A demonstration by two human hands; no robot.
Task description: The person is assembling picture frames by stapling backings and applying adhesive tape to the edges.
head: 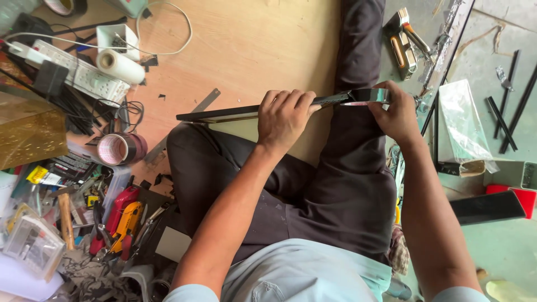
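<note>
A long, thin dark panel with a glossy, reflective right end lies level across the seated person's lap, over the wooden floor. The left hand is curled closed over the panel's middle. The right hand pinches the panel's shiny right end.

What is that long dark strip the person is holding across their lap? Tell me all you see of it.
The long dark strip is thin, flat and glossy, seen nearly edge-on. It lies roughly level above the person's dark trousers. The left hand grips its middle from above; the right hand pinches its shinier, reflective right end. Its left end juts free over the plywood floor.
</note>
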